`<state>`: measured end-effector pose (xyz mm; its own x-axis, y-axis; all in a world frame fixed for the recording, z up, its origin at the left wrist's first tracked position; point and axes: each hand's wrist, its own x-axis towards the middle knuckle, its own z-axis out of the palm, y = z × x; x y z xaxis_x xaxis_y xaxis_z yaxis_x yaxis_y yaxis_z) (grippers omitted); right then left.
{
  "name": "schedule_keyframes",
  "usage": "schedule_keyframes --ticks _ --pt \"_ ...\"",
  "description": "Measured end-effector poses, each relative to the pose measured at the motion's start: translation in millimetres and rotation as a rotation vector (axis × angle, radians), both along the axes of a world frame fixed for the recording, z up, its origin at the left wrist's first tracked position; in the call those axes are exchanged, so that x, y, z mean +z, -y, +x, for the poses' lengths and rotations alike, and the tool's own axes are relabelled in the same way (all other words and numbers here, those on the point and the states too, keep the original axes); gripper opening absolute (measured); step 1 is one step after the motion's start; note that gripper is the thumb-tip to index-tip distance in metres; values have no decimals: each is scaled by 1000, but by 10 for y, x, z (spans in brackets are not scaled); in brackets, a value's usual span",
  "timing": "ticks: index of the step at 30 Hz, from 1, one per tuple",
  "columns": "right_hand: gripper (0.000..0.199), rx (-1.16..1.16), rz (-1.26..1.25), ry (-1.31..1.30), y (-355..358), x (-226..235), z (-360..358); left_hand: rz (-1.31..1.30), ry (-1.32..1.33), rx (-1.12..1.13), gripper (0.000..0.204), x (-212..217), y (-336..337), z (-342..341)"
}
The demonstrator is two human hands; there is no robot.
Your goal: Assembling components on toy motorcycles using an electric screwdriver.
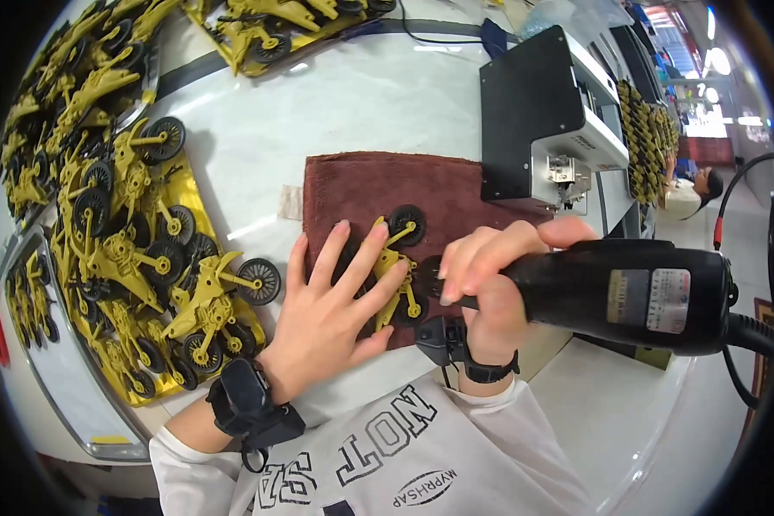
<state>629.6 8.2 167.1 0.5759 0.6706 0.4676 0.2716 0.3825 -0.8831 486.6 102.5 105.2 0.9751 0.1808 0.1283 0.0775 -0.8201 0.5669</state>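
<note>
A yellow toy motorcycle [391,273] with black wheels lies on a dark red cloth [361,181]. My left hand [335,292] rests over it, fingers spread and pressing on its body, so part of the toy is hidden. My right hand [499,271] is wrapped around the front end of a black corded electric screwdriver [615,292]. The tool lies nearly level, its narrow end pointing left at the toy. Where its tip meets the toy is hard to make out.
Several more toy motorcycles [120,249] crowd a yellow tray at the left, with others on a tray [275,34] at the back. A black-and-white box machine [542,120] stands behind my right hand. The tool's cord [752,334] runs off right. Another person [695,191] is far right.
</note>
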Motion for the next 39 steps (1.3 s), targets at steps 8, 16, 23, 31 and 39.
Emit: schedule_keyframes --ticks 8,16,23,31,39 --pt "51 -182 241 325 336 453 253 44 -42 19 68 40 14 18" --pt "67 -721 124 238 342 628 1289 69 -43 -10 69 10 26 -25" --pt "97 -325 173 -24 535 500 624 55 -34 15 67 19 10 -23" --pt "93 193 204 23 573 157 -173 42 -15 27 66 -12 17 -34" --pt "95 187 194 -18 513 7 -187 33 -5 17 67 -19 20 -36"
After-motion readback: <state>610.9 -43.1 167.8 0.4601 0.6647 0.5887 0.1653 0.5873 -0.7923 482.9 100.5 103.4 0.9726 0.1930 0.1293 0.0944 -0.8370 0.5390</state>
